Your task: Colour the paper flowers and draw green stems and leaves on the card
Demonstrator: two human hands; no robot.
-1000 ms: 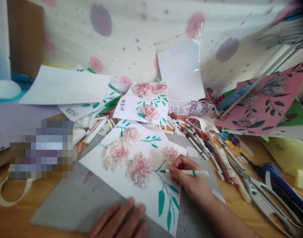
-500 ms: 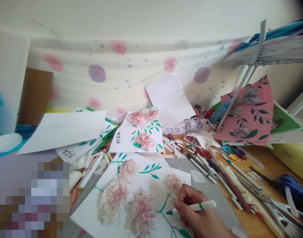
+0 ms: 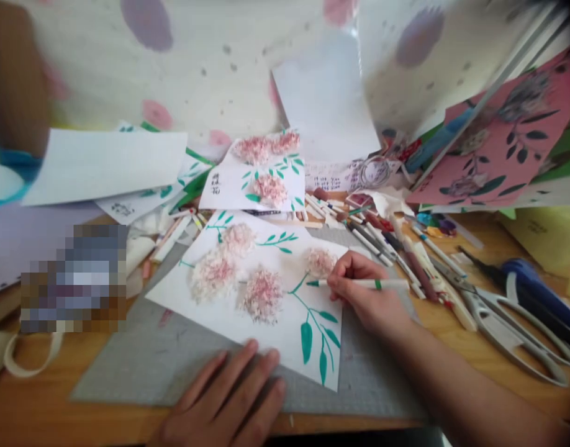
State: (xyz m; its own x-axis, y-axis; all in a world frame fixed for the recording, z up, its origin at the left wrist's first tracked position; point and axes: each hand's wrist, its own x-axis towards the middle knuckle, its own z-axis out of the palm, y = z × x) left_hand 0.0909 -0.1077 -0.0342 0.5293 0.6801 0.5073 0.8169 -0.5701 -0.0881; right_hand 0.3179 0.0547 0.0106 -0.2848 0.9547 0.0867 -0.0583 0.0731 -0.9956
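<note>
My right hand (image 3: 366,292) is closed round a white marker with a green band (image 3: 359,284), its green tip resting on a painted stem of the white sheet (image 3: 229,316). That sheet carries pink fluffy flowers (image 3: 261,295) and green leaves (image 3: 306,341). Fingers flat and together, my left hand (image 3: 229,400) presses on the sheet's near edge and the grey cutting mat (image 3: 140,372).
A second flower card (image 3: 259,180) lies behind. Several pens and pencils (image 3: 387,248) are strewn to the right, with scissors (image 3: 503,323) and a blue tool (image 3: 536,292). A pink flower card (image 3: 503,149), loose white paper (image 3: 103,164) and a blurred patch (image 3: 73,279) surround the mat.
The view swung up and came back down. My left hand is in view again on the sheet's edge. The marker tip stays on the green stem beside the small flower.
</note>
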